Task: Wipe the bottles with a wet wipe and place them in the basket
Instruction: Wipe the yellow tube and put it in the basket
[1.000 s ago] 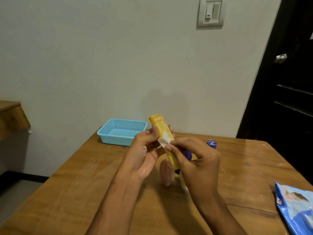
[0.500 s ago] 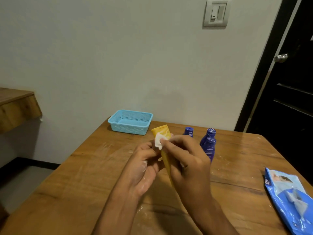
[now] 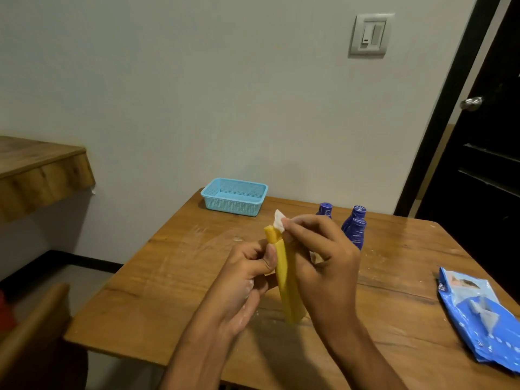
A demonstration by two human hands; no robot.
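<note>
The yellow tube is the reference item; all positions below are given relative to it. It is held above the wooden table, nearly upright, with its top end leaning slightly left.

Left hand: located on the left side of the tube. The thumb and curled fingers are clamped on the tube at about mid-length.

Right hand: located on the right side of the tube. The fingertips pinch a small white wipe, which sits just above and to the right of the top end of the tube. Whether the wipe touches the tube at this point cannot be determined. The remaining fingers curl behind the tube body.

Basket: light blue, perforated walls. It stands on the table beyond the tube and to its left, close to the wall, well apart from the tube.

Blue bottles: two units stand upright on the table beyond the tube and to its right. The nearer-to-tube bottle is mostly hidden by the right hand; only its cap area shows. The second bottle stands further right.

Wipe pack: blue, lies flat on the table far right of the tube, at the table edge.

Light switch: mounted on the wall, above and right of the tube.
</note>
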